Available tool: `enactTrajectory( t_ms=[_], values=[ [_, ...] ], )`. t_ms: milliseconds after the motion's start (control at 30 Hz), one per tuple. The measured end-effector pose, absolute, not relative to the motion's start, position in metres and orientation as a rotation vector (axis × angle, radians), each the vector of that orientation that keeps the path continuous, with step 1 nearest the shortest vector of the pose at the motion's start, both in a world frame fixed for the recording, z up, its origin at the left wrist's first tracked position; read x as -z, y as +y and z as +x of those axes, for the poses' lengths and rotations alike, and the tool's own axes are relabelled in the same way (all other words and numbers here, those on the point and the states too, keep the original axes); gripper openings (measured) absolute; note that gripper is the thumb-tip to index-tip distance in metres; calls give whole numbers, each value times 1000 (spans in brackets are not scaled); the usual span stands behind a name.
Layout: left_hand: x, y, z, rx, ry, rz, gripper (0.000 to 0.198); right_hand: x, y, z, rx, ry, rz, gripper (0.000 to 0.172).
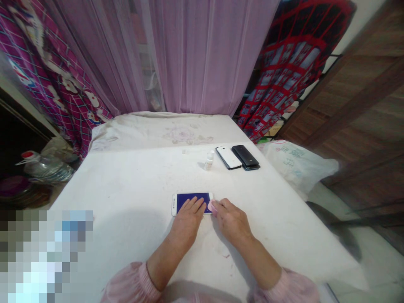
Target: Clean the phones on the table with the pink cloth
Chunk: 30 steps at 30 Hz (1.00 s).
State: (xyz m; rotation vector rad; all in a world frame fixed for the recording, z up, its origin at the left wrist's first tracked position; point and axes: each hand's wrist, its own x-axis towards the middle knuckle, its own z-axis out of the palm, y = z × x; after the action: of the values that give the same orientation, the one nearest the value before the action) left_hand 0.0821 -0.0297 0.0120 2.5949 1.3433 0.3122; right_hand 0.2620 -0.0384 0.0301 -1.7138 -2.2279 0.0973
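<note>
phone point(192, 199): flat on surface point(126, 189), under left fingers
left fingers point(192, 206): spread apart, resting on screen
right fingers point(224, 205): together on pink cloth point(212, 207), at phone's right edge

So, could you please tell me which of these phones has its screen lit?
The phone under the left hand: its screen glows blue, while the white phone and black phone farther back show none.

Behind the front phone point(192, 202), a bottle point(208, 160) stands left of two phones point(229, 158).
</note>
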Motion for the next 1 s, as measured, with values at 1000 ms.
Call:
enactTrajectory(
  t_ms=[1000],
  values=[
    [-20,-30,80,-188,1352,2640,59,-43,-19,243,-30,-2259,-1937,21]
  ],
)
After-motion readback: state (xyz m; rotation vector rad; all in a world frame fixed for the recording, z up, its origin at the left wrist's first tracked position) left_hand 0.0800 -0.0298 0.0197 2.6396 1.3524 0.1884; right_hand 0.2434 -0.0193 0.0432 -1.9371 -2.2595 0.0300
